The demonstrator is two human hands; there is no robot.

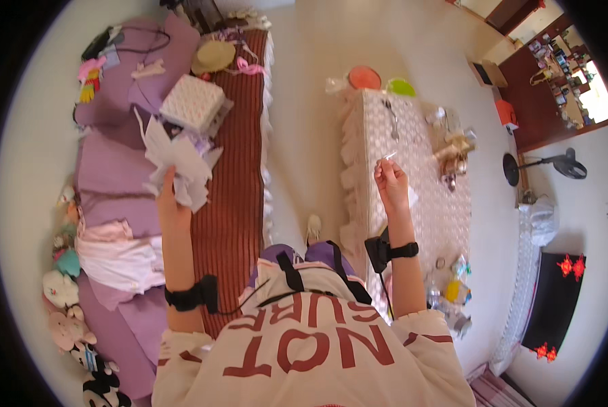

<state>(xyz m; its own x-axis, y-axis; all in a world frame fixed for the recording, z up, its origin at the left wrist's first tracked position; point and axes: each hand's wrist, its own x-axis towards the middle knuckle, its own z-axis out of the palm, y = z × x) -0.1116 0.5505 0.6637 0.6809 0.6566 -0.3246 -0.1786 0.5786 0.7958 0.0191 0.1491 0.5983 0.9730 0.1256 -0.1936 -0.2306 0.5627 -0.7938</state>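
Note:
My left hand is closed on a bunch of crumpled white paper sheets, held out over the sofa on the left. The sheets fan out beyond my fingers, and some edges stick up. Above the table on the right, my right hand pinches a small whitish piece between thumb and fingertips. It is too small to name. Just beyond the paper stands a white patterned box on the sofa. A small white scrap shows beside my right wrist.
Purple cushions and soft toys line the sofa, with a brown striped cover. The lace-covered table bears bottles and small items. A red stool and green stool stand beyond; a fan stands right.

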